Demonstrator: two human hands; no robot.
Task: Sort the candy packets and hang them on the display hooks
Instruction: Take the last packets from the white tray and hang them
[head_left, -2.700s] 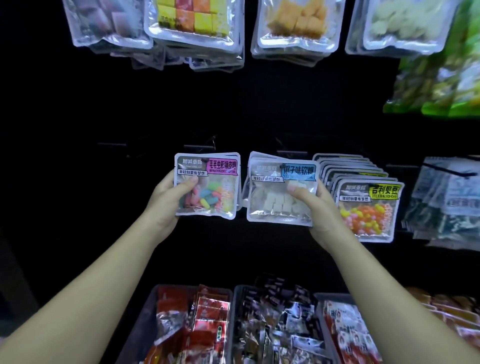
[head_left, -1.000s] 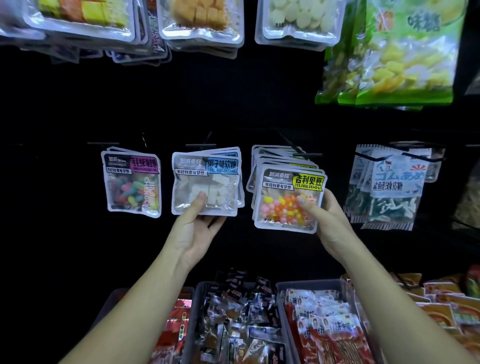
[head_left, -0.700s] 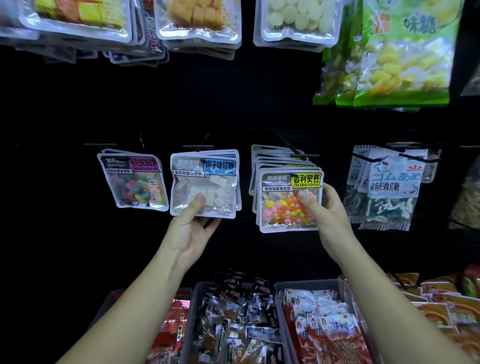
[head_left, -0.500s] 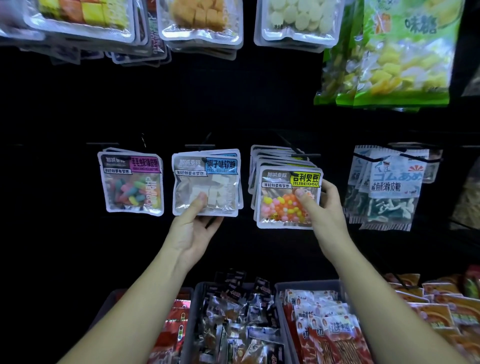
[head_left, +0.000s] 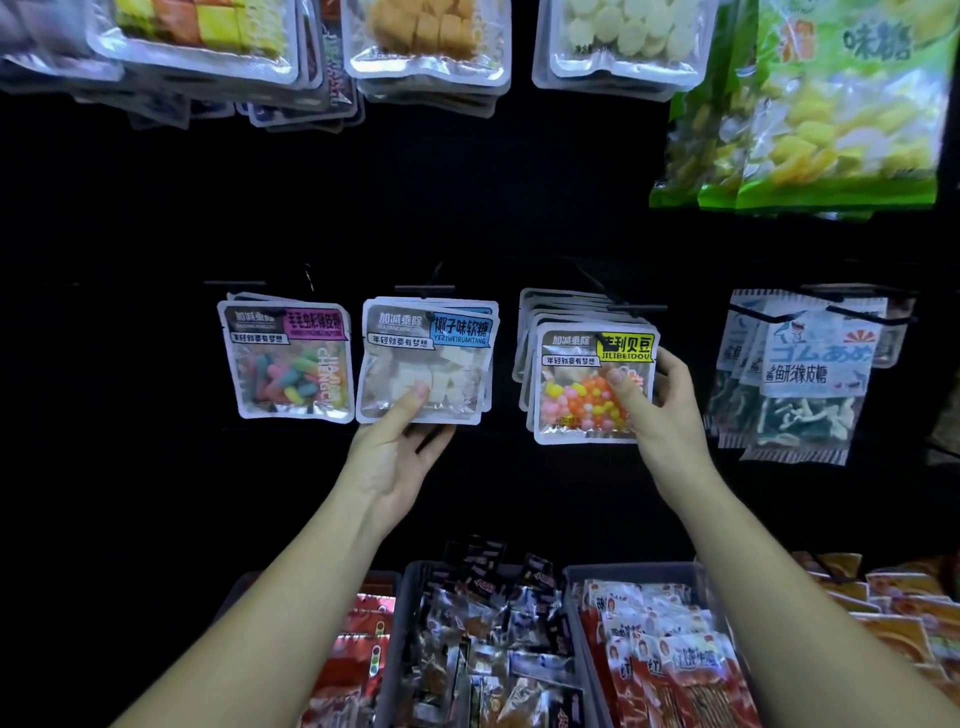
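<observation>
A: Around the middle row, out toward the edges of the frame?

B: Across the top, glossy clear pouches (head_left: 426, 47) of cubed and round sweets. Upper right, crinkled green bags (head_left: 841, 114). Right of centre, blue-printed packets (head_left: 810, 384) hanging in a bunch. Along the bottom, grey bins (head_left: 639, 571) crammed with red and dark wrappers, both forearms reaching up over them.

A: Materials, shapes?

B: Flat, squarish, shiny film with white borders and clear windows. Pastel worm shapes in the pink-label packet (head_left: 288, 364) at left, white cubes in the blue-label packet (head_left: 447, 358) at centre, orange, pink and yellow beads in the yellow-label packet (head_left: 576, 384) to the right. Thin black wire for the hooks (head_left: 426, 287).

A: And against the hands?

B: Left hand (head_left: 400, 457) just below the blue-label packet, pinching its lower edge, thumb on the window, fingers behind. Right hand (head_left: 654, 410) at the lower right of the yellow-label packet, gripping it, thumb over the beads, fingers behind the right edge. Frontmost of a stack there, with a dark hook tip crossing the label's top.
</observation>
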